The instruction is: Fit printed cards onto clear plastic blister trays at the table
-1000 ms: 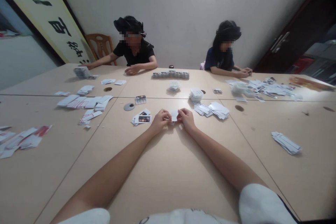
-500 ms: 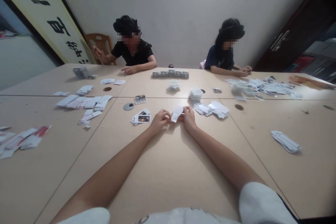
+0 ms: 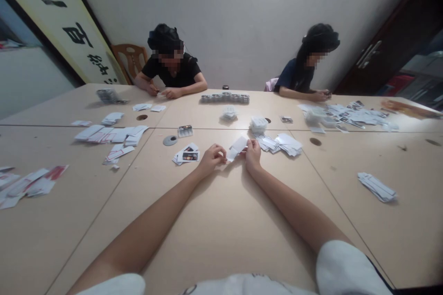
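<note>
A small folded piece of white paper (image 3: 237,148) is held between my hands, a crease across it. My left hand (image 3: 213,157) pinches its lower left edge. On its right side, the fingers of my right hand (image 3: 253,153) are closed on the paper. Left of my left hand lie several printed cards (image 3: 189,156) with dark pictures, partly overlapping. Just beyond them is a clear plastic case (image 3: 185,130) with a dark printed strip. White folded papers (image 3: 289,144) are piled to the right of my right hand.
A stack of clear plastic trays (image 3: 258,124) stands beyond my right hand. Filled cases (image 3: 225,97) line the far side. Paper piles (image 3: 110,134) spread on the left, and a paper bundle (image 3: 377,187) lies right. Two people sit opposite, near a heap of cards (image 3: 356,113).
The white paper has opened out further, and my right hand has shifted slightly right. Across the table, the left person's raised hand has come down; the right person has leaned to the right.
</note>
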Tool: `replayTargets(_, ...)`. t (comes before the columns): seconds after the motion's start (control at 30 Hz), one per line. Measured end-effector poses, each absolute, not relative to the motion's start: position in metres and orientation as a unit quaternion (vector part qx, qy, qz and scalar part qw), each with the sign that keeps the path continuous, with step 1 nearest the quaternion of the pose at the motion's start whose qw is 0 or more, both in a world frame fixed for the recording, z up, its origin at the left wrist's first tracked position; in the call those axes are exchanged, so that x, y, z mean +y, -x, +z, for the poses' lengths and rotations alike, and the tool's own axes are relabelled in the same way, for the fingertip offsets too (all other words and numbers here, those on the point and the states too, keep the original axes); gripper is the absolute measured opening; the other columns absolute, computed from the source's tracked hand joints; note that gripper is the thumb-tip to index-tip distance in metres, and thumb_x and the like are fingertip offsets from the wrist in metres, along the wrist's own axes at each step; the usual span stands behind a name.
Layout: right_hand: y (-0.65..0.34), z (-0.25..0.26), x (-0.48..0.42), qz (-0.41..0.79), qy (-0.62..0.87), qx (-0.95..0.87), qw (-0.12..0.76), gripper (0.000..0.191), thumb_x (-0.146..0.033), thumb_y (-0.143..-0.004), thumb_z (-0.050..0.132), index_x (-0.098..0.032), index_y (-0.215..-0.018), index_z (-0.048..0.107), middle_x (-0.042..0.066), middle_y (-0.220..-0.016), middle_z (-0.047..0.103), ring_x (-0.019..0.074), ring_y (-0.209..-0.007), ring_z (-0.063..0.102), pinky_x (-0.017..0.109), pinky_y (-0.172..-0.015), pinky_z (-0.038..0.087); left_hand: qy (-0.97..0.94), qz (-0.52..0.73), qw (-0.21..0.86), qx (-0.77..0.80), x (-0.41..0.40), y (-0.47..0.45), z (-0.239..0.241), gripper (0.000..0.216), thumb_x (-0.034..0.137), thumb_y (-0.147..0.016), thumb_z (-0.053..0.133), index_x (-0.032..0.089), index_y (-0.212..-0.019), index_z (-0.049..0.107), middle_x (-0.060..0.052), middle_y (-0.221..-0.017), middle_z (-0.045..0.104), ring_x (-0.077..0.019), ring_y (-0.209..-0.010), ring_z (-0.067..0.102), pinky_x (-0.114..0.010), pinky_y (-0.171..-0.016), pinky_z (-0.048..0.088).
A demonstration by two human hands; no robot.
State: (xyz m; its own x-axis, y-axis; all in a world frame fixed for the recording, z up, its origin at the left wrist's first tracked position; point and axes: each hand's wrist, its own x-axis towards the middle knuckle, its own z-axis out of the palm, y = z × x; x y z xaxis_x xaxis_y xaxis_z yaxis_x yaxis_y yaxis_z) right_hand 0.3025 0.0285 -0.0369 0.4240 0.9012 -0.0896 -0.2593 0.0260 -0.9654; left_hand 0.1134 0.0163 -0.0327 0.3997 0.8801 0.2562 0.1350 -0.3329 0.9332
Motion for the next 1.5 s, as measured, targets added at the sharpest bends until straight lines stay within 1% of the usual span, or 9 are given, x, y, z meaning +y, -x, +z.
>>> replayTargets(0.27, -0.302, -0.036, 0.027, 0.444, 0.527, -0.290, 0.664, 0.023, -0.036, -0.101, 0.059, -0.014, -0.106, 0.063, -0.001, -0.081, 0.064, 0.0090, -0.060, 0.060, 0.023, -0.054, 0.054, -0.674, 0.422, 0.474, 0.379, 0.020, -0.112, -0.035, 0.020, 0.030, -0.095, 0.066, 0.012, -0.106, 0.064, -0.005, -0.101, 0.066, -0.0132, -0.077, 0.064, -0.027, -0.064, 0.057)
replayTargets(0.7, -0.302, -0.036, 0.028, 0.457, 0.539, -0.264, 0.656, 0.024, -0.037, -0.101, 0.059, -0.014, -0.108, 0.063, -0.001, -0.084, 0.064, 0.0081, -0.059, 0.058, 0.021, -0.052, 0.051, -0.667, 0.417, 0.479, 0.388, 0.022, -0.113, -0.037, 0.021, 0.030, -0.096, 0.066, 0.012, -0.106, 0.064, -0.005, -0.100, 0.066, -0.0134, -0.077, 0.065, -0.026, -0.064, 0.057)
replayTargets(0.83, -0.303, -0.036, 0.028, 0.472, 0.530, -0.251, 0.658, 0.024, -0.037, -0.102, 0.058, -0.014, -0.106, 0.063, -0.002, -0.078, 0.062, 0.0067, -0.054, 0.056, 0.019, -0.047, 0.048, -0.672, 0.415, 0.473, 0.390, 0.021, -0.113, -0.036, 0.021, 0.031, -0.096, 0.066, 0.012, -0.106, 0.064, -0.005, -0.100, 0.066, -0.0135, -0.078, 0.064, -0.028, -0.065, 0.057)
replayTargets(0.97, -0.304, -0.034, 0.030, 0.475, 0.510, -0.237, 0.676, 0.024, -0.038, -0.103, 0.055, -0.015, -0.102, 0.058, -0.006, -0.069, 0.057, 0.0070, -0.048, 0.058, 0.018, -0.044, 0.049, -0.674, 0.414, 0.469, 0.393, 0.020, -0.112, -0.033, 0.020, 0.030, -0.096, 0.066, 0.012, -0.104, 0.064, -0.004, -0.097, 0.066, -0.0126, -0.075, 0.063, -0.027, -0.064, 0.057)
replayTargets(1.1, -0.304, -0.032, 0.031, 0.480, 0.489, -0.234, 0.690, 0.023, -0.042, -0.100, 0.055, -0.021, -0.092, 0.049, -0.009, -0.066, 0.053, 0.0107, -0.044, 0.065, 0.020, -0.041, 0.052, -0.669, 0.404, 0.477, 0.402, 0.018, -0.112, -0.032, 0.020, 0.031, -0.096, 0.066, 0.012, -0.101, 0.064, -0.002, -0.089, 0.065, -0.0104, -0.067, 0.061, -0.023, -0.058, 0.053)
replayTargets(1.2, -0.302, -0.032, 0.030, 0.483, 0.478, -0.230, 0.696, 0.023, -0.040, -0.100, 0.055, -0.022, -0.090, 0.047, -0.010, -0.063, 0.053, 0.0130, -0.046, 0.067, 0.021, -0.042, 0.054, -0.662, 0.405, 0.483, 0.405, 0.018, -0.112, -0.032, 0.021, 0.032, -0.096, 0.066, 0.012, -0.103, 0.064, -0.002, -0.088, 0.065, -0.0103, -0.066, 0.061, -0.023, -0.057, 0.053)
replayTargets(1.33, -0.304, -0.029, 0.030, 0.477, 0.468, -0.206, 0.715, 0.018, -0.034, -0.101, 0.058, -0.016, -0.098, 0.058, -0.005, -0.071, 0.061, 0.0110, -0.057, 0.067, 0.024, -0.055, 0.059, -0.655, 0.431, 0.470, 0.405, 0.022, -0.113, -0.033, 0.021, 0.032, -0.096, 0.065, 0.013, -0.104, 0.064, -0.002, -0.091, 0.066, -0.0131, -0.074, 0.064, -0.028, -0.066, 0.057)
replayTargets(1.4, -0.309, -0.026, 0.033, 0.471, 0.465, -0.191, 0.725, 0.019, -0.032, -0.100, 0.061, -0.014, -0.105, 0.062, -0.002, -0.080, 0.066, 0.0108, -0.064, 0.066, 0.025, -0.059, 0.059, -0.653, 0.438, 0.465, 0.407, 0.024, -0.112, -0.035, 0.022, 0.033, -0.096, 0.065, 0.013, -0.104, 0.064, -0.002, -0.089, 0.065, -0.0128, -0.072, 0.063, -0.029, -0.067, 0.057)
replayTargets(1.5, -0.323, -0.021, 0.039, 0.454, 0.465, -0.169, 0.741, 0.023, -0.032, -0.099, 0.063, -0.014, -0.112, 0.064, 0.003, -0.095, 0.068, 0.0129, -0.074, 0.068, 0.028, -0.065, 0.060, -0.644, 0.450, 0.458, 0.416, 0.025, -0.111, -0.036, 0.023, 0.034, -0.097, 0.065, 0.013, -0.106, 0.064, -0.002, -0.089, 0.065, -0.0126, -0.071, 0.063, -0.028, -0.066, 0.056)
